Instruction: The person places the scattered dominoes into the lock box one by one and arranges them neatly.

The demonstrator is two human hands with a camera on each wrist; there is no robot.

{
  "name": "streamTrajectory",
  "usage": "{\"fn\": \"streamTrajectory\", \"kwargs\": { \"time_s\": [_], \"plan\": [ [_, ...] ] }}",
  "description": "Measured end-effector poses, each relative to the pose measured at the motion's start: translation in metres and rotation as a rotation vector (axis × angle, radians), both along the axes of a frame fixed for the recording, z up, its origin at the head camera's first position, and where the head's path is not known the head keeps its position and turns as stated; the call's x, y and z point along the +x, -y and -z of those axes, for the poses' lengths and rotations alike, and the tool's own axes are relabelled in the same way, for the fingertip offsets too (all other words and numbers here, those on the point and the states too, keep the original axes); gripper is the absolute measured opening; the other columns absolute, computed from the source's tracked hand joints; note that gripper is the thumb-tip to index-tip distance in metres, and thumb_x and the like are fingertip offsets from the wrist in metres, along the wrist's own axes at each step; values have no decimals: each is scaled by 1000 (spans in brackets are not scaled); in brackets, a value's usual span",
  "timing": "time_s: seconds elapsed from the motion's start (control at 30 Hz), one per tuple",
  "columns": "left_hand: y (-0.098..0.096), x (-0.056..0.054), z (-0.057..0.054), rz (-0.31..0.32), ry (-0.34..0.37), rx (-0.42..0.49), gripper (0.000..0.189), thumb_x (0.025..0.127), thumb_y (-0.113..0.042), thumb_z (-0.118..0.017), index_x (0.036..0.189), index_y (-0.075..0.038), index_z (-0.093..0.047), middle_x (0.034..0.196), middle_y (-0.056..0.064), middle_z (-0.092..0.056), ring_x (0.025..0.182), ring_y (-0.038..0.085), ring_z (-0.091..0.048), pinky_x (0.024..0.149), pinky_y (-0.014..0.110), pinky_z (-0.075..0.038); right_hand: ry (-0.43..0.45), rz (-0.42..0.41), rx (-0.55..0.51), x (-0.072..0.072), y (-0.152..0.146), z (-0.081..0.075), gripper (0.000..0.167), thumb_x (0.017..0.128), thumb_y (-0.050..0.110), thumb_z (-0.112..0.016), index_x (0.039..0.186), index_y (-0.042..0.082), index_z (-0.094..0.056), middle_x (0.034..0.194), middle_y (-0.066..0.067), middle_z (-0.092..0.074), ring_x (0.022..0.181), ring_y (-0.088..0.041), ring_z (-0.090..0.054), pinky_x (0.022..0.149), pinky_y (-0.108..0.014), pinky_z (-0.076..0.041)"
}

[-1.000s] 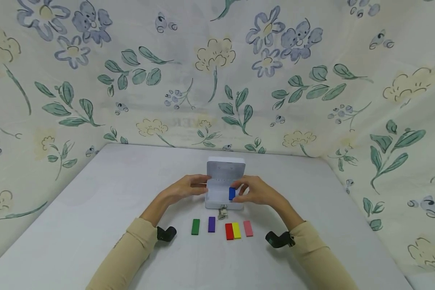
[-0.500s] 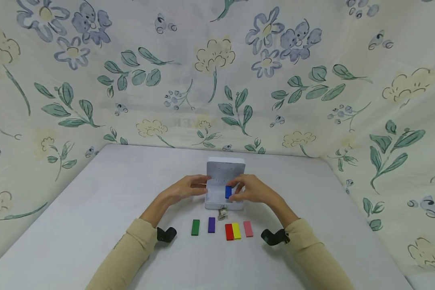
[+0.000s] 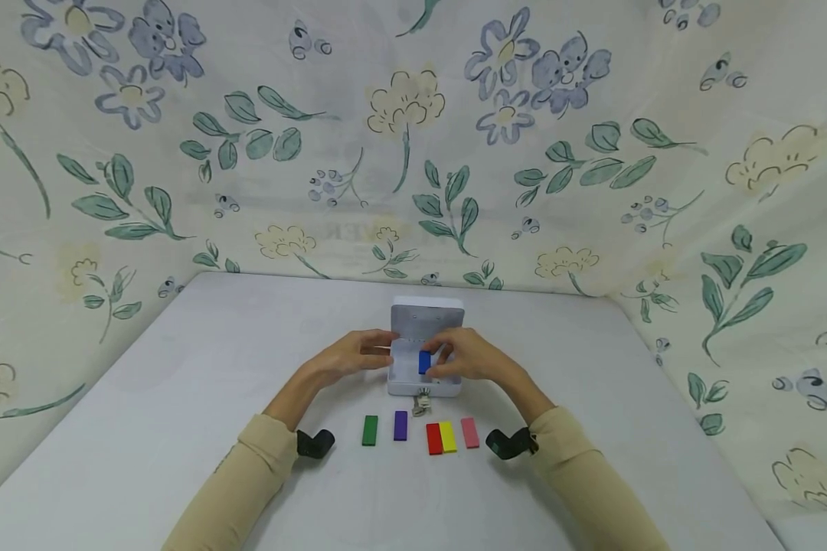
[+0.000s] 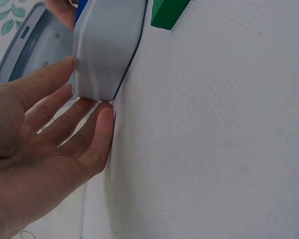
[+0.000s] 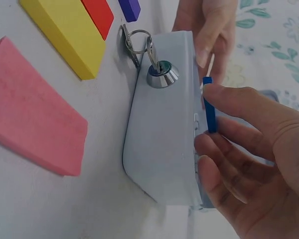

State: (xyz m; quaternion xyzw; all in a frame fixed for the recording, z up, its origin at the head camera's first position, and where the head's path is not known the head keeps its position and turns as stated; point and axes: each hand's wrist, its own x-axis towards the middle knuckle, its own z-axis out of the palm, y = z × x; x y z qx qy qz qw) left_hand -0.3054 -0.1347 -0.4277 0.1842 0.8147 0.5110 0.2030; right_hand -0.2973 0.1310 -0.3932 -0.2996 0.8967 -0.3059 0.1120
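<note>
white tabletop [image 3: 151,413] bears a box [image 3: 401,389], left hand [image 3: 350,355] relaxed, right hand [image 3: 470,356] pinching a part-hidden blue block [image 3: 423,363].

The head camera is looking forward and down; the left wrist camera [image 3: 316,444] and right wrist camera [image 3: 510,444] are sharing the lockbox [image 3: 444,389] up close, from either side.

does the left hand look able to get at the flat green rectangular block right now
Likely yes: the left hand holds no block, and nothing stands between it and the green block.
</note>
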Motion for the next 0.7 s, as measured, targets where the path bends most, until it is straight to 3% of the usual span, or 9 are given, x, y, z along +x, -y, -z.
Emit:
{"fn": "streamTrajectory", "kwargs": {
  "time_s": [0.7],
  "plan": [
    [0, -3, 3, 28, -13, 19, 58, 95, -19, -64, 149, -14, -42, 155, 12, -41, 140, 34, -43, 114, 52, -38, 17, -29, 10, -6, 20, 2, 43, 84, 21, -78, 123, 9, -68, 115, -4, -71, 90, -15, -65, 79, -22, -57]
  ]
}}
